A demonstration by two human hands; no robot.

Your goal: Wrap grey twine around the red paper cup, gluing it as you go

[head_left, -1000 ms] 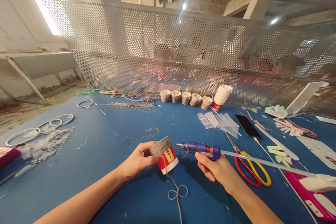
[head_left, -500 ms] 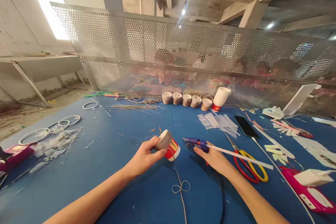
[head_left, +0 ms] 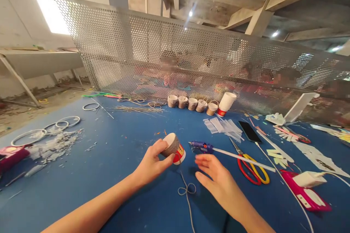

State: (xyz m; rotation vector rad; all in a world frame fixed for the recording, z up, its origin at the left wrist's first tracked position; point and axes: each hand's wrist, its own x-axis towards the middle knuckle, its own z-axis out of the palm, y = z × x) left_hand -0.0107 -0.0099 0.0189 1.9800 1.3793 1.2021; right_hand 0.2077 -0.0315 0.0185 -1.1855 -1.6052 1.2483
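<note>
My left hand (head_left: 153,162) grips a paper cup (head_left: 179,154) that is tilted, its upper part wrapped in grey-brown cord and a red printed band showing lower down. From the cup a loose cord (head_left: 186,193) runs down the table toward me, with small loops in it. My right hand (head_left: 214,184) holds nothing; its fingers are apart, a little to the right of the cup. Just beyond those fingers a blue glue gun (head_left: 201,147) lies on the table, a long clear glue stick (head_left: 243,159) sticking out of its back.
Scissors (head_left: 254,171) with red and yellow handles lie right of the glue gun, near a phone (head_left: 249,131) and white strips (head_left: 224,128). Several cord-wrapped cups (head_left: 192,104) and a cup stack (head_left: 227,102) line the perforated metal screen (head_left: 109,47). A pink power strip (head_left: 306,193) sits at right.
My right hand has let go of the glue gun and drawn back toward me, opening its fingers. My left hand still holds the cup in nearly the same spot.
</note>
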